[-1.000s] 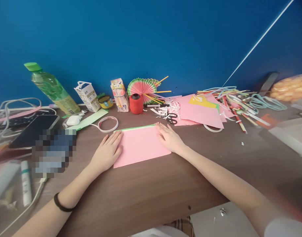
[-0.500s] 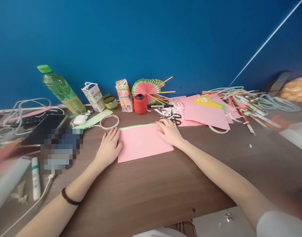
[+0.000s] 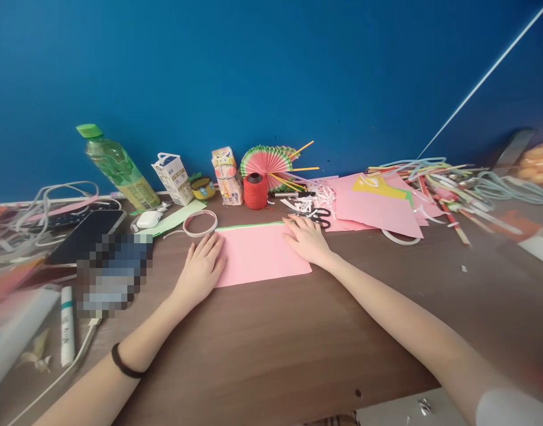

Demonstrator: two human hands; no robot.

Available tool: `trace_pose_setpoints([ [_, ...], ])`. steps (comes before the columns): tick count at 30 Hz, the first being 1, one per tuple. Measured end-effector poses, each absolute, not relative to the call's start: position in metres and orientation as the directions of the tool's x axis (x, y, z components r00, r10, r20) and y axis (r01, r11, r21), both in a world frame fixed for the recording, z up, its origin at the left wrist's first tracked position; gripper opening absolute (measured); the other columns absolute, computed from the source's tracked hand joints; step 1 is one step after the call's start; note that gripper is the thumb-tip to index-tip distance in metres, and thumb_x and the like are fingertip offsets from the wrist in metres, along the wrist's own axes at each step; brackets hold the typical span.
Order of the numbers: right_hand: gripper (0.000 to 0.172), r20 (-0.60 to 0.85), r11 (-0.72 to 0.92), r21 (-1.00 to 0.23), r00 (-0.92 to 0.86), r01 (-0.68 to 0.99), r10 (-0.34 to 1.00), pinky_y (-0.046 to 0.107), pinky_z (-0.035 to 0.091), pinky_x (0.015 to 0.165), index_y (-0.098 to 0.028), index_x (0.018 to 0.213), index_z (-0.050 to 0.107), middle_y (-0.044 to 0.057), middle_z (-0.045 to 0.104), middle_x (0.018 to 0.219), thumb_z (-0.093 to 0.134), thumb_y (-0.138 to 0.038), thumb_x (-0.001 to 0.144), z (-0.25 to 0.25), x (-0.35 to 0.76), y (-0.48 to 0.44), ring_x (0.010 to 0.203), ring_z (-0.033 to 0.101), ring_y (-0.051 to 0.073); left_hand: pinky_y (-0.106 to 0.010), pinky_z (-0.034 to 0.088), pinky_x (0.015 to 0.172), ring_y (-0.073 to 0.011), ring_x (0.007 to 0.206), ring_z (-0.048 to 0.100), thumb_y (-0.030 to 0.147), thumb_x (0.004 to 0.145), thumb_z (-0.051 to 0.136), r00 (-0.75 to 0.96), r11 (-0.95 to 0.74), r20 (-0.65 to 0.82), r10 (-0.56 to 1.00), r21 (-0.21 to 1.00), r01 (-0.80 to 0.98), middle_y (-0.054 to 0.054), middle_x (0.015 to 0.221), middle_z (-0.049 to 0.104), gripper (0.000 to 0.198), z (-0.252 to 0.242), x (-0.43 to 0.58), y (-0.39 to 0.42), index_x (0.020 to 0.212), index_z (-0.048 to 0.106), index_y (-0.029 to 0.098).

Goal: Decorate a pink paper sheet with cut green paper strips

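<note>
A pink sheet of paper [image 3: 258, 254] with a green strip along its far edge lies flat on the brown table [image 3: 271, 343]. My left hand [image 3: 201, 266] rests on its left edge, fingers stretched out and pointing away from me. On the far right corner of the sheet lies my right hand [image 3: 306, 238], open, its fingers reaching toward the green edge. A roll of tape [image 3: 200, 234] sits just beyond my left fingertips. Black-handled scissors [image 3: 323, 218] lie right behind my right hand, partly hidden among white paper scraps [image 3: 313, 203].
Along the blue wall stand a green bottle [image 3: 120, 168], a milk carton [image 3: 173, 178], a red thread spool [image 3: 255, 192] and a pleated paper fan [image 3: 267, 163]. More pink paper [image 3: 373, 210] and a heap of strips lie right. Phones, cables and a marker [image 3: 67, 328] are left.
My left hand has slid slightly inward over the left edge of the pink sheet. My right hand stays at the far right corner. The whole view has shifted a little.
</note>
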State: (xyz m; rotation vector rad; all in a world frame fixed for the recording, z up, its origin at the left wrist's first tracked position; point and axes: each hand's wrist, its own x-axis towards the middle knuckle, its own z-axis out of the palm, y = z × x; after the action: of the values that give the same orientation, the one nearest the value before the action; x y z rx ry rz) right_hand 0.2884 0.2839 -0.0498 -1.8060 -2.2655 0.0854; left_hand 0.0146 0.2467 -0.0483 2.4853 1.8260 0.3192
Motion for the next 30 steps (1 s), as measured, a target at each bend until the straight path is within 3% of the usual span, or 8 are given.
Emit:
trace_pose_setpoints([
  [5, 0.049, 0.159, 0.244, -0.212, -0.213, 0.946, 0.964, 0.044, 0.03, 0.1, -0.021, 0.134, 0.042, 0.004, 0.038, 0.144, 0.033, -0.04, 0.09, -0.053, 0.289, 0.286, 0.128, 0.032, 0.025, -0.044, 0.035, 0.102, -0.0266, 0.123, 0.045, 0.027, 0.089, 0.027, 0.293, -0.35, 0.304, 0.906, 0.153, 0.924, -0.014, 0.131, 0.052, 0.045, -0.042, 0.011, 0.251, 0.118, 0.056, 0.011],
  [8, 0.05, 0.152, 0.24, -0.215, -0.21, 0.947, 0.966, 0.045, 0.03, 0.1, -0.02, 0.134, 0.042, 0.005, 0.038, 0.143, 0.032, -0.04, 0.09, -0.052, 0.289, 0.287, 0.128, 0.032, 0.025, -0.039, 0.04, 0.095, -0.0255, 0.109, 0.053, 0.015, 0.084, 0.028, 0.207, -0.255, 0.391, 0.897, 0.074, 0.964, -0.013, 0.117, 0.06, 0.04, -0.018, 0.001, 0.263, 0.108, 0.06, 0.012],
  [13, 0.049, 0.165, 0.239, -0.204, -0.207, 0.949, 0.964, 0.044, 0.031, 0.099, -0.02, 0.133, 0.044, 0.005, 0.039, 0.143, 0.034, -0.04, 0.09, -0.05, 0.289, 0.286, 0.126, 0.034, 0.026, -0.047, 0.04, 0.087, -0.0346, 0.108, 0.05, 0.014, 0.079, 0.037, 0.034, 0.011, 0.25, 0.968, -0.177, 0.984, -0.019, 0.113, 0.057, 0.042, 0.016, -0.031, 0.298, 0.118, 0.052, 0.008],
  [17, 0.048, 0.172, 0.243, -0.211, -0.209, 0.947, 0.963, 0.046, 0.032, 0.097, -0.02, 0.132, 0.045, 0.006, 0.04, 0.142, 0.034, -0.039, 0.089, -0.051, 0.289, 0.287, 0.126, 0.034, 0.027, -0.042, 0.044, 0.079, -0.0335, 0.103, 0.054, 0.02, 0.082, 0.036, -0.039, 0.054, 0.121, 0.992, -0.124, 0.991, -0.02, 0.112, 0.058, 0.037, 0.015, -0.043, 0.319, 0.114, 0.051, 0.008],
  [21, 0.048, 0.179, 0.25, -0.219, -0.213, 0.943, 0.961, 0.046, 0.032, 0.096, -0.02, 0.132, 0.045, 0.006, 0.04, 0.142, 0.034, -0.039, 0.089, -0.053, 0.289, 0.288, 0.125, 0.035, 0.027, -0.04, 0.044, 0.071, -0.0341, 0.097, 0.057, 0.025, 0.084, 0.033, -0.081, 0.099, 0.166, 0.983, -0.103, 0.99, -0.02, 0.104, 0.061, 0.032, 0.009, -0.04, 0.323, 0.108, 0.05, 0.01],
  [26, 0.048, 0.196, 0.255, -0.226, -0.212, 0.94, 0.957, 0.046, 0.032, 0.096, -0.019, 0.131, 0.046, 0.006, 0.041, 0.141, 0.036, -0.039, 0.089, -0.052, 0.289, 0.287, 0.125, 0.035, 0.027, -0.036, 0.041, 0.066, -0.0325, 0.092, 0.058, 0.027, 0.088, 0.029, -0.039, 0.058, 0.186, 0.982, -0.096, 0.994, -0.018, 0.101, 0.061, 0.034, 0.015, -0.042, 0.319, 0.113, 0.045, 0.01],
  [30, 0.048, 0.19, 0.256, -0.231, -0.215, 0.939, 0.958, 0.046, 0.032, 0.096, -0.019, 0.131, 0.046, 0.006, 0.041, 0.141, 0.036, -0.039, 0.089, -0.052, 0.289, 0.287, 0.124, 0.036, 0.027, -0.033, 0.04, 0.062, -0.0287, 0.087, 0.057, 0.023, 0.09, 0.022, -0.007, 0.045, 0.322, 0.947, -0.112, 0.993, -0.016, 0.101, 0.058, 0.035, 0.022, -0.048, 0.316, 0.115, 0.045, 0.013],
])
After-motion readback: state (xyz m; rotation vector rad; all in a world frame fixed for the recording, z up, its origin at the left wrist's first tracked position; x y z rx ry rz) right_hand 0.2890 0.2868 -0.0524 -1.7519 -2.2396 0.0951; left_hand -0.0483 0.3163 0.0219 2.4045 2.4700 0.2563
